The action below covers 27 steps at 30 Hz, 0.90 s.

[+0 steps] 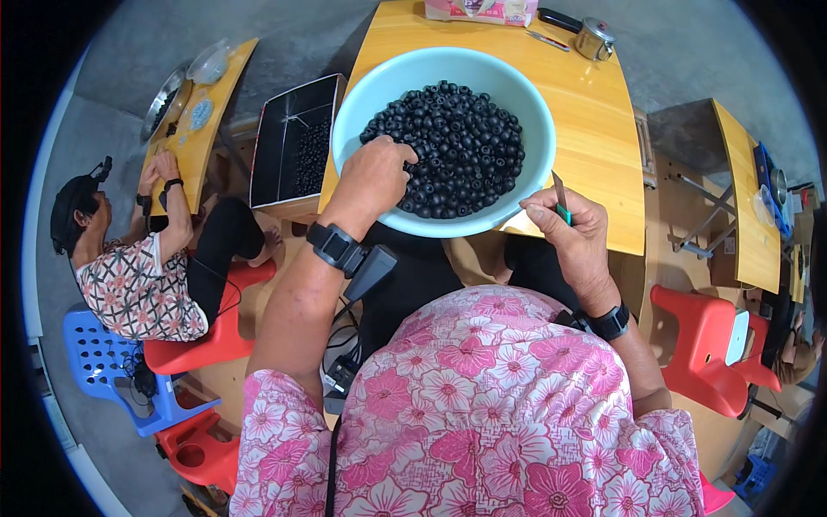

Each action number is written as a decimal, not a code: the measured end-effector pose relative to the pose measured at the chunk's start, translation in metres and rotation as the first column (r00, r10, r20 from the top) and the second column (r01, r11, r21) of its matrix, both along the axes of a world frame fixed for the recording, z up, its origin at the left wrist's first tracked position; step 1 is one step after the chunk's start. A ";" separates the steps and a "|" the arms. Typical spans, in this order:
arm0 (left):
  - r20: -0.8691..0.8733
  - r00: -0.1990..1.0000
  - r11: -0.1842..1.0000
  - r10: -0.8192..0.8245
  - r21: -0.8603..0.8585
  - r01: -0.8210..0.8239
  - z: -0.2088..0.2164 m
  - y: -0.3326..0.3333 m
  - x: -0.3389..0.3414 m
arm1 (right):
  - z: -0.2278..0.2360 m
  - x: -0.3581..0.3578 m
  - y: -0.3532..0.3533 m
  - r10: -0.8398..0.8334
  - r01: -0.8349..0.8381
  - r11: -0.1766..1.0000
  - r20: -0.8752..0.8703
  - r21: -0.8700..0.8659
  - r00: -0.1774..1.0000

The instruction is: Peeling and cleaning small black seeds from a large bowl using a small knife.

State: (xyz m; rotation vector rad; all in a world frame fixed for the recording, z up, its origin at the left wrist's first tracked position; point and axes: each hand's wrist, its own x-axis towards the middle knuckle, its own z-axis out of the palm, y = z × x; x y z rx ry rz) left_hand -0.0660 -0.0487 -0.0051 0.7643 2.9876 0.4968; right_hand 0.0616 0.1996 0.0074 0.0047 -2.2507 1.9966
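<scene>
A wide light-blue basin (536, 112) stands on the yellow table, filled with many small round black pieces (465, 138), each with a hole like a bead. My left hand (376, 175) reaches over the basin's left rim, its fingers curled down against the pieces. The fingertips are partly hidden, so whatever they pinch does not show. At the basin's lower right rim, my right hand (570, 226) is closed around a small knife (562, 207) with a green handle. Its blade points up, just outside the rim.
Left of the table, an open black-lined box (297, 142) holds more black pieces. A metal cup (594, 39), a black-handled item (559, 19) and a thin pen-like tool (548, 40) lie at the table's back. A co-worker (142, 276) sits at the left table; red stools (702, 353) stand right.
</scene>
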 end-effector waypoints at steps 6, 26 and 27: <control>-0.019 1.000 0.999 -0.023 -0.037 0.022 -0.006 -0.001 -0.010 | 0.003 0.003 -0.001 0.007 -0.007 0.999 0.003 0.031 1.000; 0.010 0.993 0.992 -0.118 -0.038 0.119 -0.005 -0.008 -0.018 | -0.002 0.003 -0.005 0.018 -0.018 1.000 0.065 -0.009 0.998; 0.008 0.993 0.992 -0.117 -0.037 0.117 -0.007 -0.008 -0.018 | -0.002 0.003 -0.005 0.018 -0.017 1.000 0.053 -0.015 0.998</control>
